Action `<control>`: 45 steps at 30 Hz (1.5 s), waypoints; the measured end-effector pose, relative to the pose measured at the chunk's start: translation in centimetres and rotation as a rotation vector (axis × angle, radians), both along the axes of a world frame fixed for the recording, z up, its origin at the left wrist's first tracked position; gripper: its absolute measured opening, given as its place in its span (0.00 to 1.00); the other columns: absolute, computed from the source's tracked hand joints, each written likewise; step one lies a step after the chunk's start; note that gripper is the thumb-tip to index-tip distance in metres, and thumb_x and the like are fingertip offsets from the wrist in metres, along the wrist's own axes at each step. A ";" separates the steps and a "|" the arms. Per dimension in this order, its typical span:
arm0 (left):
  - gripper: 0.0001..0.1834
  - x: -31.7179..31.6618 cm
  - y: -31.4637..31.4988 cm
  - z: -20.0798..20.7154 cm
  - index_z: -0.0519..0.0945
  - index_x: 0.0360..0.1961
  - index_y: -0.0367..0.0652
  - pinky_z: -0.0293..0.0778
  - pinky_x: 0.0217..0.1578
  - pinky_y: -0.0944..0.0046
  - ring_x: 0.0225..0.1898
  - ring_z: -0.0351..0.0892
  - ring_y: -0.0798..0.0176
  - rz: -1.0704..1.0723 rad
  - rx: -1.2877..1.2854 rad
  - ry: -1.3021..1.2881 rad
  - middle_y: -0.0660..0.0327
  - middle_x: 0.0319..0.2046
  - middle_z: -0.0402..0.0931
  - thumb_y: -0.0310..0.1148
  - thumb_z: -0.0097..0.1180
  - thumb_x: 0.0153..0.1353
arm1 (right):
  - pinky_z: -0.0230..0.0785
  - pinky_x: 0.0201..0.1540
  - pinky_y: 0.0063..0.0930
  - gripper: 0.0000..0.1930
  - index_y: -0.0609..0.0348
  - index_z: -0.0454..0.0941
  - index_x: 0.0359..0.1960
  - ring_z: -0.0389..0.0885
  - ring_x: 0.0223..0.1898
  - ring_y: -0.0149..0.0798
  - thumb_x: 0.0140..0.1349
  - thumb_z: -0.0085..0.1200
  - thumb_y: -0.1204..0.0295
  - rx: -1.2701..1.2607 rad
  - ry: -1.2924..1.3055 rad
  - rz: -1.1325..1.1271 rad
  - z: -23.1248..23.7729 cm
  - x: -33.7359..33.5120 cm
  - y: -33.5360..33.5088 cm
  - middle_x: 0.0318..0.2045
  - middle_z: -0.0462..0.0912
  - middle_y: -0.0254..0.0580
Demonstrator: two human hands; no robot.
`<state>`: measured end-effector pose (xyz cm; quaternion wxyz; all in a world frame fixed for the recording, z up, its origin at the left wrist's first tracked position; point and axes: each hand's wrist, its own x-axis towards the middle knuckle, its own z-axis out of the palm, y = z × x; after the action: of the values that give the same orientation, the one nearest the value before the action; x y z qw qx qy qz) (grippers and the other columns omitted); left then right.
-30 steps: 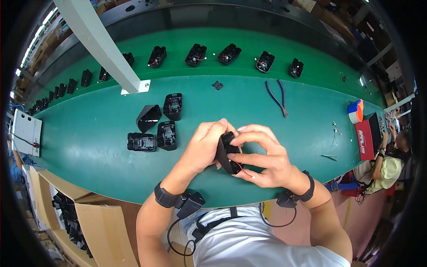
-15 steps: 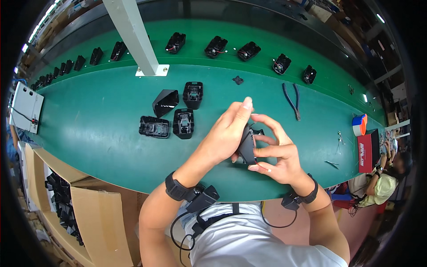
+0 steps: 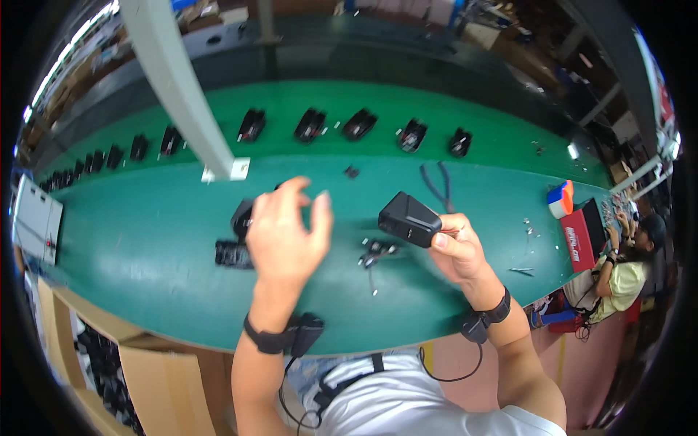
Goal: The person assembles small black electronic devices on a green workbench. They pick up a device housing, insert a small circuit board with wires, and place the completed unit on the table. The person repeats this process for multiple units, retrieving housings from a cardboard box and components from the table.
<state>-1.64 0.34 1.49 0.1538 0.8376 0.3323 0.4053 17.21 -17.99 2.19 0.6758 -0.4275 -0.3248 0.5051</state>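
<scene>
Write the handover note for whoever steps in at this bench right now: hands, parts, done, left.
Right hand: grips a black boxy housing, lifted above the green bench.
Left hand: open, fingers spread, holding nothing, raised over the black parts at bench left.
Small loose piece with wires lies on the bench between the hands.
Pliers lie behind the housing; a row of black units sits along the far strip.
Done: housing is in hand, apart from the wired piece.
Left: wired piece and left-side parts lie unhandled.
</scene>
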 end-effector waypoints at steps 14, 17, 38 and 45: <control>0.31 -1.9 2.0 -2.0 0.76 0.52 0.39 0.69 0.54 0.48 0.56 0.71 0.42 -0.077 -0.064 0.461 0.49 0.54 0.68 0.26 0.73 0.44 | 0.60 0.69 0.50 0.15 0.42 0.90 0.39 0.62 0.68 0.56 0.46 0.72 0.63 -0.725 -1.714 -0.629 -4.9 27.9 -0.5 0.64 0.74 0.36; 0.31 -2.0 1.8 -1.5 0.76 0.52 0.40 0.71 0.52 0.47 0.53 0.73 0.42 -0.055 -0.152 0.462 0.50 0.54 0.68 0.26 0.73 0.44 | 0.59 0.71 0.49 0.19 0.44 0.88 0.45 0.59 0.71 0.58 0.47 0.66 0.69 -0.742 -1.733 -0.558 -4.3 27.8 0.3 0.66 0.72 0.40; 0.31 -1.0 1.5 -1.1 0.73 0.58 0.38 0.72 0.32 0.68 0.35 0.76 0.65 -0.330 -0.300 -0.121 0.57 0.47 0.75 0.24 0.66 0.49 | 0.80 0.37 0.34 0.12 0.58 0.81 0.42 0.86 0.32 0.44 0.55 0.63 0.77 -0.185 -1.619 0.121 0.1 -1.7 3.0 0.37 0.84 0.41; 0.28 -1.3 1.0 -0.2 0.72 0.53 0.38 0.75 0.56 0.64 0.56 0.76 0.65 -0.693 -0.868 -0.369 0.56 0.56 0.73 0.14 0.63 0.49 | 0.81 0.46 0.29 0.06 0.63 0.81 0.38 0.86 0.41 0.34 0.62 0.62 0.76 -0.072 -0.858 -0.111 2.6 -0.5 2.6 0.43 0.87 0.47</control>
<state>-2.97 1.32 1.30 0.6619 0.6733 0.1423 0.2973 16.66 -15.40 4.79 0.4903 -0.6388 -0.5350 0.2555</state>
